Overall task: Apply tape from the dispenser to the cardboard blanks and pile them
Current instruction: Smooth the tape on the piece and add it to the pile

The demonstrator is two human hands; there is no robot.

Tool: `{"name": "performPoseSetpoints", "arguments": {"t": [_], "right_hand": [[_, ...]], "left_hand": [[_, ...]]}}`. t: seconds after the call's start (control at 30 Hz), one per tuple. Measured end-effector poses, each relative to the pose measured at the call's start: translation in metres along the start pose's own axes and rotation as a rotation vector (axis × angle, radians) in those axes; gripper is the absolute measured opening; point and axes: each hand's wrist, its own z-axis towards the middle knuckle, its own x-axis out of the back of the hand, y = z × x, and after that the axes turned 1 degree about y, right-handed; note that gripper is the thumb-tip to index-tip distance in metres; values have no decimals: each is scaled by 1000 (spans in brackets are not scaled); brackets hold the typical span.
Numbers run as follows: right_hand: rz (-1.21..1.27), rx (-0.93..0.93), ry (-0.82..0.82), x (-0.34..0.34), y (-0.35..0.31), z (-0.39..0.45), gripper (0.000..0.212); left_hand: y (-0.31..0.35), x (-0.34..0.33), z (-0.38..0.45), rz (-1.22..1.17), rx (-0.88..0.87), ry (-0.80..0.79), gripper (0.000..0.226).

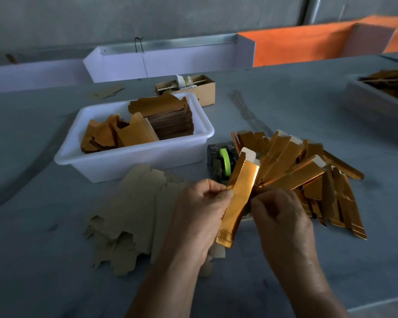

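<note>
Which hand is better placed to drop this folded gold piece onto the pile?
The right hand, probably. The pile of gold pieces lies just beyond it on the right, while the left hand pinches the folded gold piece from the far side and would have to cross over.

no readable text, labels, brands or numbers on anything in view

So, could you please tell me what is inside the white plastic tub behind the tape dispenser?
The white tub holds a neat stack of cardboard blanks at its right end and looser gold-faced blanks leaning at its left. The blanks cover most of the tub's floor, hiding anything underneath.
</note>
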Motion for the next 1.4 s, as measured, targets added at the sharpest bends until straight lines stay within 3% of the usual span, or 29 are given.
{"name": "performPoseSetpoints", "arguments": {"t": [0.1, 0.23, 0.4, 0.57, 0.73, 1.0, 1.07, 1.17, 1.4], "right_hand": [[52, 11, -39, 19, -1, -2, 12], [378, -97, -265, 42, -16, -1, 15], [420, -17, -425, 46, -31, -3, 20], [326, 30, -423, 44, -32, -2, 22], [206, 72, -421, 44, -32, -1, 40], [176, 40, -373, 40, -30, -1, 29], [150, 40, -367, 39, -30, -1, 27], [129, 48, -351, 36, -30, -2, 26], [-111, 92, -276, 36, -38, -6, 25]], "left_hand": [[0, 1, -4, 15, 3, -16, 7], [-3, 6, -16, -49, -5, -29, 7], [-2, 12, -26, -52, -31, -40, 6], [1, 14, -30, -71, -8, -60, 5], [2, 14, -33, -144, 4, -89, 10], [3, 22, -31, -225, 60, -243, 10], [1, 22, -32, -209, 54, -256, 26], [-2, 17, -34, -204, 31, -181, 13], [-5, 6, -44, -44, -168, 36, 18]]}}
